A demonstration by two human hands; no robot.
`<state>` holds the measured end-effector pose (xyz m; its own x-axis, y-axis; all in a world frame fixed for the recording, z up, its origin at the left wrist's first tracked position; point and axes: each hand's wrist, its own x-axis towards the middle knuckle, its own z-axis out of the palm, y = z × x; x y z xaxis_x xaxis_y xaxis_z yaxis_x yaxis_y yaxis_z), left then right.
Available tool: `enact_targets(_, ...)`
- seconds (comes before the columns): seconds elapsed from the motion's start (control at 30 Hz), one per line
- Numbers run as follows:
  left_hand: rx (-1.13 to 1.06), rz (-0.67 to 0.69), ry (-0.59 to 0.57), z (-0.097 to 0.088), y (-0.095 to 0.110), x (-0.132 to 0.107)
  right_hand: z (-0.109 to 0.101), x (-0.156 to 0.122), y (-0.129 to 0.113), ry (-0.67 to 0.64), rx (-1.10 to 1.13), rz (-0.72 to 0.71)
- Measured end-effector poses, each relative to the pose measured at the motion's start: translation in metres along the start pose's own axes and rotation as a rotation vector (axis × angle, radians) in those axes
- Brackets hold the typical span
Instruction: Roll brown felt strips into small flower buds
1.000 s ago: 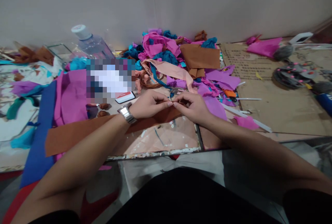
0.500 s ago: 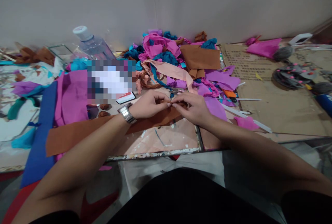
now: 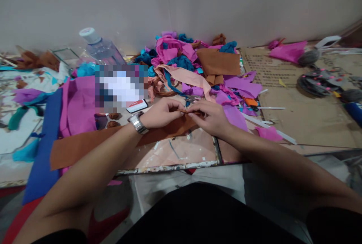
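A long strip of brown crepe paper [image 3: 85, 144] runs from the left of the table to beneath my hands. My left hand [image 3: 164, 114], with a metal watch on its wrist, pinches the strip's upper edge between thumb and forefinger. Close beside it, my right hand [image 3: 210, 117] grips the same edge, its thumb and fingertips almost touching the left ones. The edge looks folded or gathered where they meet. Two small crumpled brown balls [image 3: 113, 124] lie above the strip, left of my watch.
Behind my hands rises a heap of pink, blue and brown paper scraps [image 3: 181, 53]. A clear bottle [image 3: 104, 51] with a white cap stands back left. Flat cardboard [image 3: 283, 115] covers the right side, with a dark coil with pink dots [image 3: 313, 85] on it. A blue sheet [image 3: 46, 142] lies left.
My fingertips shift slightly at the brown strip's edge; the left thumb has drawn a little away from the right one. The rest looks the same.
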<state>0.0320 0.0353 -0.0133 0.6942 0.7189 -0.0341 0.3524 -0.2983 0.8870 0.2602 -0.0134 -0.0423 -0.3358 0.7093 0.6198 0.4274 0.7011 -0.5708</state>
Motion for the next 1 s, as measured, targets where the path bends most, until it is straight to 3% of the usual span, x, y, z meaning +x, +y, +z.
enact_targets(0.37, -0.023, 0.023, -0.054, -0.0047, 0.0059, -0.0025, -0.0007, -0.0003, -0.0020, -0.002, 0.010, -0.017)
enact_targets(1.0, 0.033, 0.025, 0.064, 0.0005, -0.0006, -0.0007, 0.0000, -0.0003, -0.0014, 0.010, -0.016, 0.033)
